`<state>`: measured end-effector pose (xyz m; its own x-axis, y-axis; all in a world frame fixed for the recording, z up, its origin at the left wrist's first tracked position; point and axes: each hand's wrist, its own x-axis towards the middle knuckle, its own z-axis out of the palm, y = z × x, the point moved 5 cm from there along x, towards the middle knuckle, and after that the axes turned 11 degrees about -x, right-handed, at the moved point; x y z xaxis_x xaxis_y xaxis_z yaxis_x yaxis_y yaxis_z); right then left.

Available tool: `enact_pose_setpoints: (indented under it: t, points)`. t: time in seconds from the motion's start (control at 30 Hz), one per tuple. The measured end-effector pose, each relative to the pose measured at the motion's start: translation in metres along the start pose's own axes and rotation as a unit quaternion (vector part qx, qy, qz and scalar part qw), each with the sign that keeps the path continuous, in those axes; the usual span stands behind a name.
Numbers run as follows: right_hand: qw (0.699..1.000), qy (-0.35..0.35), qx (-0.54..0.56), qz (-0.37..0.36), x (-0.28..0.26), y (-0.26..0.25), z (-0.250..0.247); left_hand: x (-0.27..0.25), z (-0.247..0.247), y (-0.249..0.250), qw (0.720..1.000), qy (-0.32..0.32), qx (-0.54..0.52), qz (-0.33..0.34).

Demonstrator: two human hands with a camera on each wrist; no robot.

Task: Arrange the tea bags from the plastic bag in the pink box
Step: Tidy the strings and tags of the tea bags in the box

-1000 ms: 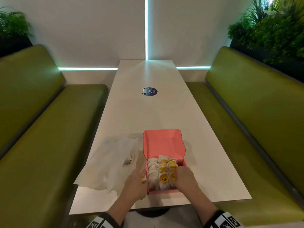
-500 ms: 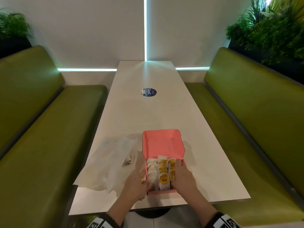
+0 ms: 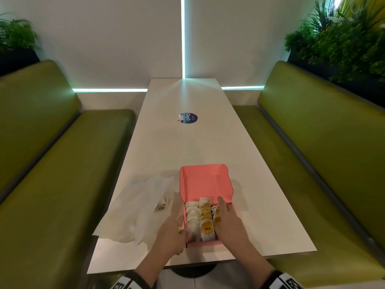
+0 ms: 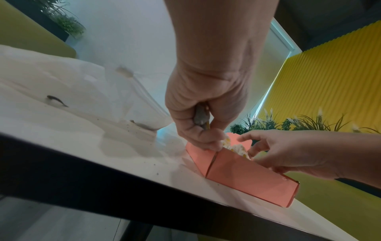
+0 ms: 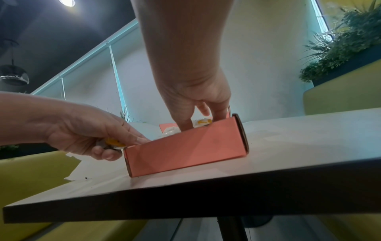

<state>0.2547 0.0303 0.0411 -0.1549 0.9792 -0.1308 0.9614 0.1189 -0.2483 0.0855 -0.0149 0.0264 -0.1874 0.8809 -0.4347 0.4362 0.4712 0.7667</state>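
The open pink cardboard box (image 3: pixel 208 244) sits at the white table's (image 3: pixel 187 142) near edge, crumpled clear plastic bag (image 3: pixel 137 207) just left. My right hand (image 3: pixel 228 223) spreads straight fingers over the rows of white-and-yellow tea bags (image 3: pixel 205 215); my left hand (image 4: pixel 203 104) pinches another tea bag (image 5: pixel 112 142) at the box's left wall. I should part a gap, then slide it in upright.

Left hand (image 3: pixel 169 236) curled, pinching small item; right hand (image 3: pixel 228 225) fingers extended downward, slightly spread.
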Motion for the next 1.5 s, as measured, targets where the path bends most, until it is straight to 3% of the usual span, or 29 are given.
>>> enact_pose_setpoints:
  t: [0.13,0.33,0.5,0.7,0.9,1.07,1.27,1.37,1.5]
  points:
    - [0.998,0.009,0.043,0.046,0.002,0.005,0.001,0.002,0.002,-0.002,1.000,-0.005,0.014,0.008]
    - [0.999,0.036,-0.038,0.007,0.007,0.001,-0.003,0.003,0.001,-0.003,1.000,-0.005,0.016,0.005]
    - [0.996,0.079,-0.029,0.034,0.017,0.006,-0.002,0.003,0.002,-0.004,1.000,-0.005,0.001,0.000]
    - [0.994,0.101,-0.019,-0.023,0.015,0.003,-0.002,0.004,0.003,-0.004,1.000,-0.008,-0.018,-0.011]
    - [0.996,0.063,-0.068,-0.014,0.014,0.007,-0.001,0.002,0.001,0.001,1.000,-0.012,0.007,-0.001]
    - [0.997,0.067,-0.018,0.014,0.016,0.016,-0.010,0.000,0.001,0.001,1.000,-0.012,-0.005,-0.008]
    - [0.995,-0.083,-0.049,0.039,0.014,0.014,0.012,-0.002,-0.001,0.008,0.999,-0.008,-0.009,0.037]
    - [0.996,-0.065,-0.041,0.032,0.012,0.010,0.015,-0.007,-0.004,0.014,0.997,-0.018,0.012,0.072]
    - [0.999,-0.030,-0.033,0.009,0.008,0.009,0.012,-0.007,-0.006,0.006,0.999,-0.007,0.004,0.045]
